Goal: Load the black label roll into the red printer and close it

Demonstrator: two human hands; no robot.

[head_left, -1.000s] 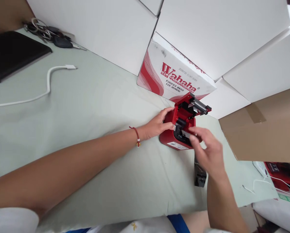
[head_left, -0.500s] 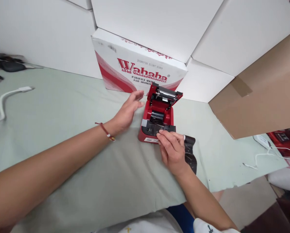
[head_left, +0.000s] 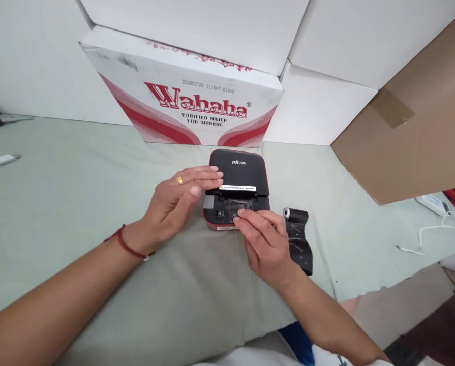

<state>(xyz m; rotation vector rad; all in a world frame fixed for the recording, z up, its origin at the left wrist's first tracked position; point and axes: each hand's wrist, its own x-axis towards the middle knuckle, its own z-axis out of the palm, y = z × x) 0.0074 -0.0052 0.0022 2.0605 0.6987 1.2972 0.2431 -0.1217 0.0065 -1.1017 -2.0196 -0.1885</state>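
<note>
Matt black plastic lid (head_left: 238,173), see-through film (head_left: 232,207) with a slick shine, glossy dark strip (head_left: 300,254), gold-coloured metal ring (head_left: 180,180), softly creased matt green cloth (head_left: 345,213), smooth printed cardboard box (head_left: 196,107), dull brown cardboard (head_left: 429,137) over there with faintly shiny tape (head_left: 393,109)

Stacked white cartons (head_left: 208,25) behind a cloth-covered table (head_left: 78,157) suggest a storeroom or small office.

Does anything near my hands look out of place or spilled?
Mildly odd: the dark roll right of the black-and-red device lies partly unwound, its wavy strip trailing across the cloth. No spill shows.
</note>
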